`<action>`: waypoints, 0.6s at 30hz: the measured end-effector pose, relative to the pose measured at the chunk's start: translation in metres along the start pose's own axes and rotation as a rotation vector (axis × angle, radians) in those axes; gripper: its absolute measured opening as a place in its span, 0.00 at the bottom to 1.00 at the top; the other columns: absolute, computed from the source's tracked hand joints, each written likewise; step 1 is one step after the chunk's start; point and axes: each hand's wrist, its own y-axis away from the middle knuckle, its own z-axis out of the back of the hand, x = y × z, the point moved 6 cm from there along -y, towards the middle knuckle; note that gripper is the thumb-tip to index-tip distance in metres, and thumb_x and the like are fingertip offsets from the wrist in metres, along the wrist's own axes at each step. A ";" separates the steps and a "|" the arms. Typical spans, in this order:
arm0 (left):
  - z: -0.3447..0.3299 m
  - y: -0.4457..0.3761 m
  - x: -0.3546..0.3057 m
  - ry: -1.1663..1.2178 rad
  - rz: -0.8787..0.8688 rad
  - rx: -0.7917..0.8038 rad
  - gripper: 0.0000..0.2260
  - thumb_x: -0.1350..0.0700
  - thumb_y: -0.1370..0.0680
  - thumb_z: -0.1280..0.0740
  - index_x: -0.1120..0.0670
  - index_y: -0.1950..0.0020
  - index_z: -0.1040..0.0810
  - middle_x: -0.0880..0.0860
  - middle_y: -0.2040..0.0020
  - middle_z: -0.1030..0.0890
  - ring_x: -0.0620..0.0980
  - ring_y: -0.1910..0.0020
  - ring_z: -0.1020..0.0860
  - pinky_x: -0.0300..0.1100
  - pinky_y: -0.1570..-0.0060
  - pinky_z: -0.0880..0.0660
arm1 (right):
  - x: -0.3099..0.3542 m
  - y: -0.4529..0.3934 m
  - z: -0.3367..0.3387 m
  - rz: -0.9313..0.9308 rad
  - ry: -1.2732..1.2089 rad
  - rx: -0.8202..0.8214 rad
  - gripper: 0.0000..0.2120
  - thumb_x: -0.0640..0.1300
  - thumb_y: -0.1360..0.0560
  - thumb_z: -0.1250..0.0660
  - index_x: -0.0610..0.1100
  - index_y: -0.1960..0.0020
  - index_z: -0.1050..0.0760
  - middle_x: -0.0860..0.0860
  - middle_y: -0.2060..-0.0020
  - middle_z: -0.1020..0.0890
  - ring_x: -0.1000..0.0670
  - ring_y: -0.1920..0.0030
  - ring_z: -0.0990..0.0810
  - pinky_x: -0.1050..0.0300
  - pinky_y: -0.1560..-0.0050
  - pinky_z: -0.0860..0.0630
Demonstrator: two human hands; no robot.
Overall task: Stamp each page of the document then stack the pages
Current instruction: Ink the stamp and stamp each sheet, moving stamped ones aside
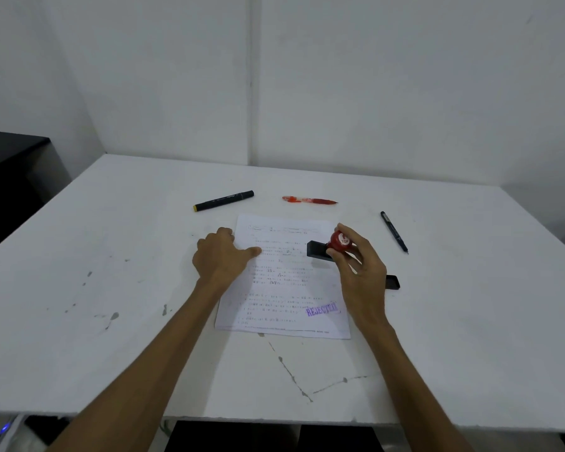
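Observation:
A printed page [284, 288] lies in the middle of the white table [111, 288], on top of what looks like a thin stack. Near its lower right corner is a purple "REJECTED" stamp mark [322, 308]. My left hand [222, 256] rests on the page's left edge, thumb pressed on the paper. My right hand [361, 265] holds a stamp [331, 244] by its red knob, with the black base tilted above the page's upper right part. A flat black ink pad or lid [392, 282] peeks out from behind my right hand.
Beyond the page lie a black marker with a yellow end [224, 200] and a red pen [309, 200]. A thin black pen [394, 232] lies to the right. A dark cabinet [10, 177] stands off the table's left side. White walls close the back.

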 end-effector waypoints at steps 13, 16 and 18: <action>0.004 -0.003 0.001 0.103 0.064 -0.021 0.21 0.40 0.27 0.29 0.52 0.42 0.23 0.51 0.46 0.18 0.54 0.49 0.21 0.47 0.54 0.24 | 0.002 0.000 0.003 0.023 0.032 -0.005 0.22 0.36 0.24 0.28 0.52 0.34 0.25 0.63 0.40 0.21 0.56 0.39 0.20 0.65 0.41 0.22; 0.007 -0.001 -0.001 0.109 0.056 -0.052 0.14 0.42 0.23 0.34 0.52 0.47 0.22 0.51 0.50 0.17 0.51 0.58 0.23 0.43 0.61 0.29 | 0.002 0.001 0.003 0.016 0.031 -0.007 0.23 0.37 0.24 0.28 0.55 0.35 0.26 0.62 0.40 0.21 0.56 0.38 0.21 0.65 0.40 0.22; 0.010 0.002 -0.002 0.126 0.046 -0.082 0.15 0.42 0.23 0.35 0.52 0.47 0.21 0.50 0.50 0.17 0.50 0.59 0.23 0.42 0.61 0.31 | 0.002 0.001 0.003 0.014 0.032 -0.004 0.23 0.37 0.24 0.28 0.56 0.35 0.26 0.63 0.40 0.21 0.57 0.39 0.21 0.65 0.41 0.22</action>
